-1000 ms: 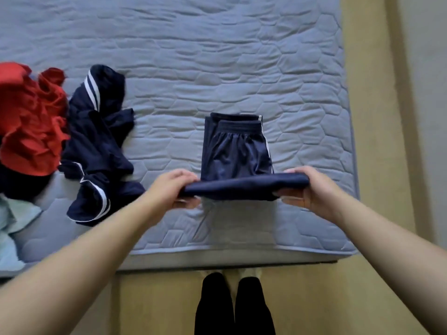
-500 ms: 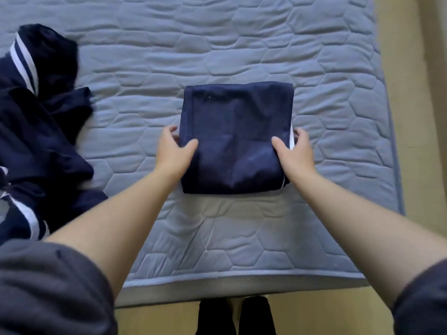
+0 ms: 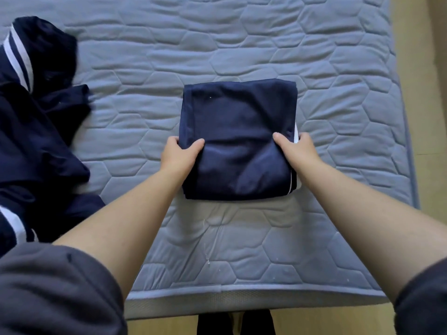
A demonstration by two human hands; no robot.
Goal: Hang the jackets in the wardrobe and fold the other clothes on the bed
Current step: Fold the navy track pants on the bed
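Observation:
A folded pair of navy shorts point(image 3: 239, 131) with a white side stripe lies as a neat square in the middle of the blue quilted mattress point(image 3: 242, 44). My left hand point(image 3: 179, 155) grips its left edge, thumb on top and fingers tucked under. My right hand point(image 3: 296, 151) grips its right edge the same way, thumb on top of the cloth. A crumpled navy jacket point(image 3: 36, 122) with white stripes lies unfolded at the left side of the bed.
The mattress's near edge point(image 3: 242, 301) runs across the bottom, with my dark-clad legs point(image 3: 234, 322) on the wooden floor below it. More wooden floor point(image 3: 430, 117) lies past the mattress's right edge.
The lower half of the shorts was lifted and folded away from me onto the upper half, making a square. Both hands then slid to grip the square's side edges. My view moved closer.

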